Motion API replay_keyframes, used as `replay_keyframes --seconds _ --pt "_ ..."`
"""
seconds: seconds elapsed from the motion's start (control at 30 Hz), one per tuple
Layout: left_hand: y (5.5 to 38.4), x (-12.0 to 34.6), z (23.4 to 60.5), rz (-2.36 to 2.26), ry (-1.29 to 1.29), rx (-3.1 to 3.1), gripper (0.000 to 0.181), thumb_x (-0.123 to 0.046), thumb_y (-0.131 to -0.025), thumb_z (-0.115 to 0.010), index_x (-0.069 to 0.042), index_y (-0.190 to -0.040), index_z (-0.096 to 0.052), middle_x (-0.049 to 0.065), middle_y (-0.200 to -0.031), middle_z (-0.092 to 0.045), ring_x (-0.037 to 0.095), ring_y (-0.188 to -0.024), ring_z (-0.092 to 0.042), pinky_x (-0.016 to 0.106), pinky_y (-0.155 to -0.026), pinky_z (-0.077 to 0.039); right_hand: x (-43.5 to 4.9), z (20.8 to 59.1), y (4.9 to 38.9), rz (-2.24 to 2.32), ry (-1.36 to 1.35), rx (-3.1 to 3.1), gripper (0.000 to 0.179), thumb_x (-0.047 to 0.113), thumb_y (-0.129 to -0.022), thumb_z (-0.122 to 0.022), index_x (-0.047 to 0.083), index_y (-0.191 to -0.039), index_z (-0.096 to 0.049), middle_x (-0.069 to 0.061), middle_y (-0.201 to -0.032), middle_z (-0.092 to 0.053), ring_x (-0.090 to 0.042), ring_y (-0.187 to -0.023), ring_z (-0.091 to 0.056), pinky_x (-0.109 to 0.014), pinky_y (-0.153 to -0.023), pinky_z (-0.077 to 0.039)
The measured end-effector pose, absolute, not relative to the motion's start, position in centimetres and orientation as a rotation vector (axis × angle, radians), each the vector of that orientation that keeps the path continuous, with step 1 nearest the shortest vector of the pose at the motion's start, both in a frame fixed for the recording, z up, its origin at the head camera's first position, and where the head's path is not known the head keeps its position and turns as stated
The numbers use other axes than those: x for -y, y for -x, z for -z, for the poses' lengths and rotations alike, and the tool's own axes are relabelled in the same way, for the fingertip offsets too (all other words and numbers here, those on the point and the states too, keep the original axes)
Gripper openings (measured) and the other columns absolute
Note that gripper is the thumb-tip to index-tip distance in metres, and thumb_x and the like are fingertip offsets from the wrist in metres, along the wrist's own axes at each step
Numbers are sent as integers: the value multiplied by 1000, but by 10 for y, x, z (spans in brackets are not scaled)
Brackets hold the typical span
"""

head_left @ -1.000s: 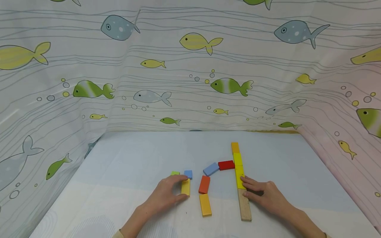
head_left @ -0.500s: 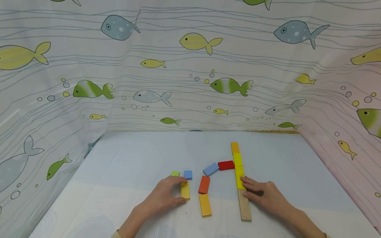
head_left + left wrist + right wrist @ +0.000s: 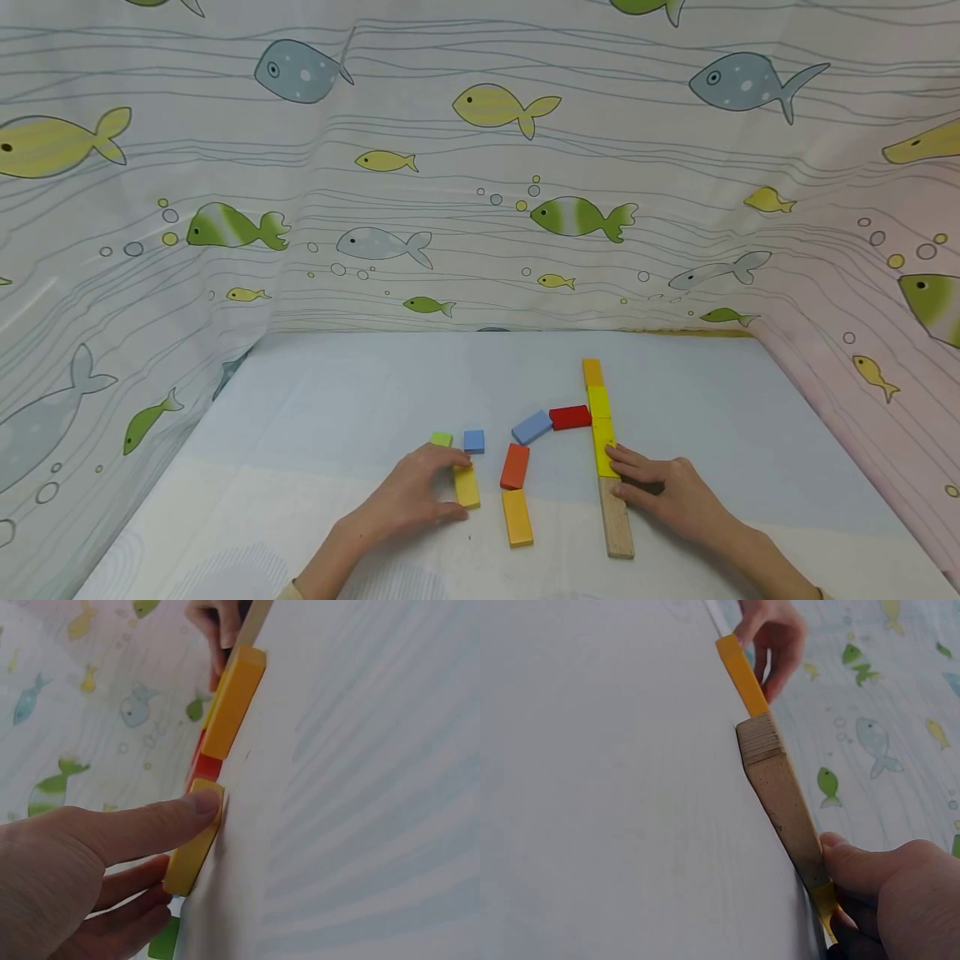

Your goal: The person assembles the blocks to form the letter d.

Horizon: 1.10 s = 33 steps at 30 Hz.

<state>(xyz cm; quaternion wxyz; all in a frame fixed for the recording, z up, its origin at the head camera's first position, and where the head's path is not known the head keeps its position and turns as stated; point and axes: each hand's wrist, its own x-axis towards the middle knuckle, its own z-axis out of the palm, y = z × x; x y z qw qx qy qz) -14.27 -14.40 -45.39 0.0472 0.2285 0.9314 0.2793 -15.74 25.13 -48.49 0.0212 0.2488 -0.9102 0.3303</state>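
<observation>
My left hand (image 3: 408,492) pinches a pale yellow block (image 3: 467,487) by its two ends, thumb on the near end and fingers at the far one. In the left wrist view the thumb presses on the top of this block (image 3: 193,847). Just beyond it lie a small blue block (image 3: 474,442) and a green block (image 3: 441,437), the latter partly hidden by the hand. My right hand (image 3: 678,492) rests along a straight row, its fingertips on a bright yellow block (image 3: 604,450) and its thumb against the side of a plain wooden block (image 3: 617,521).
A curved line of blocks stands between the hands: amber (image 3: 517,518), orange-red (image 3: 514,466), blue (image 3: 532,427) and dark red (image 3: 570,417), which meets the straight row. An orange block (image 3: 592,372) ends that row at the back. A fish-patterned curtain (image 3: 450,192) surrounds the table (image 3: 337,383).
The left hand has drawn the pale yellow block a little toward the person and turned it slightly, leaving a gap to the small blue block. The right hand stays in place.
</observation>
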Motion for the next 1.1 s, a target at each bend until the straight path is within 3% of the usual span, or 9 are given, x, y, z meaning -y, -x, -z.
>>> replay_keyframes --seconds 0.37,0.6,0.87,1.1 --pt "144 147 454 -918 -732 -2773 63 -30 -71 -90 -14 -127 -67 -5 -131 -65 21 -124 -59 48 -106 -47 -252 485 158 -1029 -767 2830 51 46 -88 -72 14 -127 -69 3 -134 -64 -23 -125 -59 -31 -95 -54" --pt "148 153 456 -954 -716 -2733 51 -27 -74 -88 -20 -122 -70 -16 -118 -69 10 -114 -61 38 -101 -50 -253 485 158 -1025 -771 2827 51 47 -88 -71 15 -127 -69 4 -134 -64 -22 -125 -59 -31 -95 -55" --pt "148 157 458 -1082 -754 -2688 37 -17 -75 -87 -19 -110 -74 -15 -107 -72 8 -107 -64 30 -97 -53 -252 485 157 -1031 -757 2844 52 48 -88 -71 15 -128 -69 4 -134 -64 -23 -125 -59 -32 -96 -54" --pt "149 158 458 -1170 -717 -2612 36 -17 -74 -87 -20 -107 -74 -14 -104 -73 6 -101 -65 25 -93 -55 -252 485 157 -1020 -765 2840 51 48 -88 -71 15 -128 -69 4 -134 -64 -22 -125 -59 -33 -95 -55"
